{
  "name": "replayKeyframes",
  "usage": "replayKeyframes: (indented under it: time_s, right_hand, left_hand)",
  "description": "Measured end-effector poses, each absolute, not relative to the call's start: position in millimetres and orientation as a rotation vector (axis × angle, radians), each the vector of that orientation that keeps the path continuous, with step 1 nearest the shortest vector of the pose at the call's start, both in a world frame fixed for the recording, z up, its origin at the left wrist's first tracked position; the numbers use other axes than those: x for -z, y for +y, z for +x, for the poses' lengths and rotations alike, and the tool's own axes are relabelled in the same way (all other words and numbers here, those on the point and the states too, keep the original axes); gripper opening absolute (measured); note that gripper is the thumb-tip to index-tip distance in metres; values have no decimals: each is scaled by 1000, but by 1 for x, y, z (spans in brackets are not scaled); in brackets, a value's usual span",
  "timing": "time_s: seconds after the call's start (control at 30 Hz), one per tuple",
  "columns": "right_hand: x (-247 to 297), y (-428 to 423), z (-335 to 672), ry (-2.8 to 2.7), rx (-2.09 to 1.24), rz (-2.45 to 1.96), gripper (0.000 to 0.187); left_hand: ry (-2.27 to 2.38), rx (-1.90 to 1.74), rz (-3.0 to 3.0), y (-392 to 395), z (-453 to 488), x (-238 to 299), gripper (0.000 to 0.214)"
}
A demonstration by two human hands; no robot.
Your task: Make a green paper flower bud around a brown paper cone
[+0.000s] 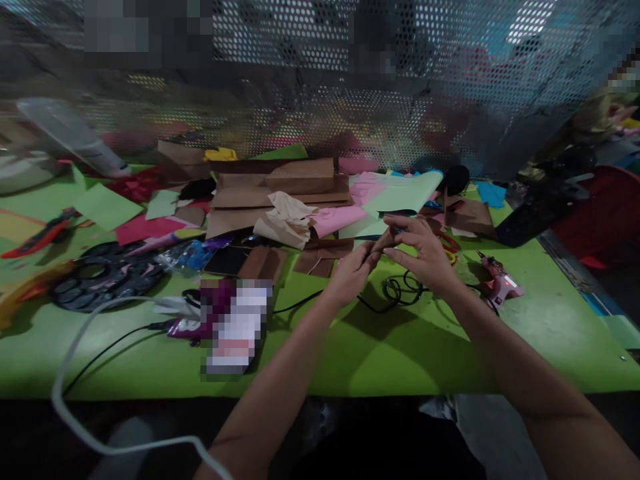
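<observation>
Both my hands meet above the green table [380, 353], just right of the middle. My left hand [353, 272] is closed, its fingertips pinching a small brown paper piece [384, 241]. My right hand [423, 253] curls over the same piece from the right, fingers bent around its far end. Directly beneath the hands lies a coiled black cable [400, 290]. Brown paper cutouts [320, 261] lie flat on the table just left of my left hand.
A pink glue gun [500, 283] lies to the right. Brown, pink and green paper sheets [300, 193] pile up at the back. A dark round tray [107, 273], red cutter [43, 235], white cable [70, 360] and perforated metal screen [350, 100] are around.
</observation>
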State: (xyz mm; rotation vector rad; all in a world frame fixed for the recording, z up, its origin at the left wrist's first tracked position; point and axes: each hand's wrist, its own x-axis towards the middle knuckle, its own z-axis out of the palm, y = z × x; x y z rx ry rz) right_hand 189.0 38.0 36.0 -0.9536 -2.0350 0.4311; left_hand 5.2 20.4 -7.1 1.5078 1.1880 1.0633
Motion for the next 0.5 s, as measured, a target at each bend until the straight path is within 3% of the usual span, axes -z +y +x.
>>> replayKeyframes:
  time_s: [0.5]
  right_hand:
    - [-35,40,194,-1970,-484,-1008,9]
  left_hand:
    - [1220,-830,1801,21,4,1,37]
